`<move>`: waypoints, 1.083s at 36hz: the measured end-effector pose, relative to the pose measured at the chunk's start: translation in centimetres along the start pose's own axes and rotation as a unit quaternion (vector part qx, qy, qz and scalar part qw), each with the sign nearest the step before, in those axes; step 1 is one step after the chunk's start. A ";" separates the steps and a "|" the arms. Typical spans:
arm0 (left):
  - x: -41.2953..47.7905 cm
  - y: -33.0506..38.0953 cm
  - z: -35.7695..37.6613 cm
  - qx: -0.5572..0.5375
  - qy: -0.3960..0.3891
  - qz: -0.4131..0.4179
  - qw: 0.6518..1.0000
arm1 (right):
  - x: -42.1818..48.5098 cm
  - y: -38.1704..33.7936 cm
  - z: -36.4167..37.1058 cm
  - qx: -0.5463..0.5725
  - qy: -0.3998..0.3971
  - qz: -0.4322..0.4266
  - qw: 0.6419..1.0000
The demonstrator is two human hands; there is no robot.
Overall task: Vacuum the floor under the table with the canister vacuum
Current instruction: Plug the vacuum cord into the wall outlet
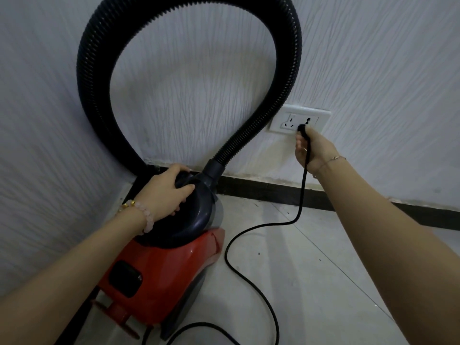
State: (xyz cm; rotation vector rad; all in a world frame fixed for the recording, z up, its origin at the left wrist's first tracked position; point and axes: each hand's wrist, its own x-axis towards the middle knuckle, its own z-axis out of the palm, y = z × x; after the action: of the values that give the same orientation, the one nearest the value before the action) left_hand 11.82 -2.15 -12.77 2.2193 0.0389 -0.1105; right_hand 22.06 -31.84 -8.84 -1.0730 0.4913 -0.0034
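Red plastic formed the body of the canister vacuum (159,277), which sat on the floor in the corner, its long axis running from near me toward the wall, the dark domed front end pointing at the skirting. On that dome I saw the left hand (166,192), fingers curled and pressed together around the black handle. From just beyond those fingertips the ribbed black hose (94,78) rose out of its collar, arched high against the wall and dropped behind the canister.

Right of the hose, the right hand (311,153) pinched the black plug (302,128) between thumb and fingers, holding it at the white wall socket (300,120); whether the pins were seated I could not tell. Below those fingers the black power cord (251,245) hung down, snaked across the pale tiled floor (323,270) and ran back toward the canister's rear.

Textured white wallpaper (373,70) covered both walls above a dark skirting board (273,190).
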 end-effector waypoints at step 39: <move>-3.1 -0.2 -1.8 -0.146 -0.055 -0.074 0.985 | -17.2 -3.0 23.6 -0.779 -0.176 -0.555 0.233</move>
State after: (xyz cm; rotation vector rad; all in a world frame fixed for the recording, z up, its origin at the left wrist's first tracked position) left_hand 8.79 -0.53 -11.56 1.9134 0.1487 -0.2910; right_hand 16.57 -9.37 9.24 -3.1382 -1.3064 -0.6720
